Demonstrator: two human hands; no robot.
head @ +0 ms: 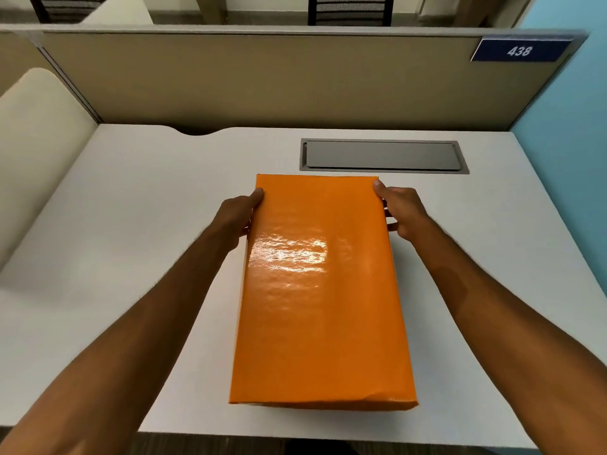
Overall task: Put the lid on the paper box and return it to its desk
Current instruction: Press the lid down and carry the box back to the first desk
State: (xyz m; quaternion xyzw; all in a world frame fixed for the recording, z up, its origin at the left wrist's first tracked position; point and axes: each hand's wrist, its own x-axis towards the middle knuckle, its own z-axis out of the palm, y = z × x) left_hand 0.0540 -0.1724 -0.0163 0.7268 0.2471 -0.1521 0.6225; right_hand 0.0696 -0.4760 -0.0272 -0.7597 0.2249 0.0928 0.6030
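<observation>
A white desk [131, 257] fills an office cubicle, closed at the back by a beige partition [262, 80] and on the right by a light blue wall [565, 142]. The paper box [323, 290] sits in the middle of the desk with its long side running away from the person, its near end close to the front edge. Its glossy orange lid [315, 339] is on top and covers it fully, with a bright glare across the middle and a small crease at the near right corner. The left hand [235, 218] is pressed to the left side of the box near the far end, thumb tip on the lid's top edge and fingers curled down the side. The right hand [399, 208] grips the opposite side the same way, thumb at the far right corner, fingers wrapped against the side wall. Both forearms reach in from the lower corners. Just beyond the box's far end, a grey cable hatch [382, 156] is set flush in the desk. On the partition's upper right hangs a dark blue plate [520, 50] reading 438. A curved cream panel [33, 133] borders the desk on the left, and dark chairs [349, 8] show above the partition
</observation>
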